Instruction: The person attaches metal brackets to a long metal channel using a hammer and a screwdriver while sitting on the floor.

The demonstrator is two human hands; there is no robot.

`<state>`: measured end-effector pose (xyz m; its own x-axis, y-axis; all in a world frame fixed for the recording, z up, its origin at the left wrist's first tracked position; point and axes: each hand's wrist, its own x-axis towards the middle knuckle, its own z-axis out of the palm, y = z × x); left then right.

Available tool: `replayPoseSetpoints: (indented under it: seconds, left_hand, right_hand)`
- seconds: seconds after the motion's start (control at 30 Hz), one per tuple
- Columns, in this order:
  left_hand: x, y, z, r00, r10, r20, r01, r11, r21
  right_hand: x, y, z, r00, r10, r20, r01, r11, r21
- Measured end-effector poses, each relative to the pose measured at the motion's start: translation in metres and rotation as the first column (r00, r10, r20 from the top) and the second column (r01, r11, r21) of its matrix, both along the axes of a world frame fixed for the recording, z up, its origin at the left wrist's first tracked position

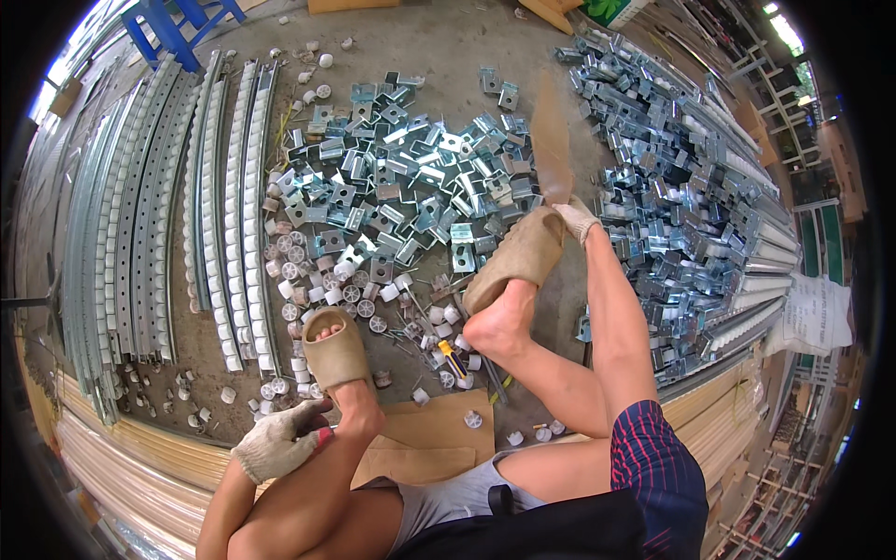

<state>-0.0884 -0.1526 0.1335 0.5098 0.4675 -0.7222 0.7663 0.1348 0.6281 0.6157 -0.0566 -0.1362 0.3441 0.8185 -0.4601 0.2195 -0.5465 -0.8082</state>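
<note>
My right hand [577, 220], in a pale knit glove, is closed on the lower end of a long brown strip [551, 140] that looks like cardboard. The strip stands up beside a heap of shiny metal brackets [401, 177] and is blurred. The hand is just beyond my right sandal [518, 257]. My left hand [285, 439], also gloved, lies by my left shin with its fingers apart and nothing seen in them. White plastic rollers [350, 294] are strewn near my feet. Among them lies a yellow-handled screwdriver [453, 357].
Roller tracks [252, 215] and perforated metal rails [154, 215] lie at left. Another bracket heap [672, 187] covers more tracks at right. A flattened cardboard sheet [420, 434] is under my legs. A blue stool [173, 33] is at far left, a white sack [812, 313] at right.
</note>
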Motion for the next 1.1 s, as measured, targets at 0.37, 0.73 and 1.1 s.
replayPoseSetpoints:
  seconds: [0.37,0.73,1.1]
  left_hand:
    - [0.024,0.015,0.007,0.953,-0.270,-0.138,0.283,0.956,0.082]
    - [0.044,-0.003,0.010,0.947,-0.288,-0.144,0.309,0.937,0.162]
    - [0.061,-0.006,0.026,0.933,-0.334,-0.136,0.359,0.898,0.255]
  right_hand:
    - [-0.046,-0.009,0.019,0.989,-0.092,-0.119,0.105,0.989,0.107]
    - [-0.077,-0.142,0.056,0.439,-0.325,-0.838,0.797,0.571,0.196]
    - [-0.062,-0.196,0.007,0.311,-0.826,-0.471,0.785,0.502,-0.362]
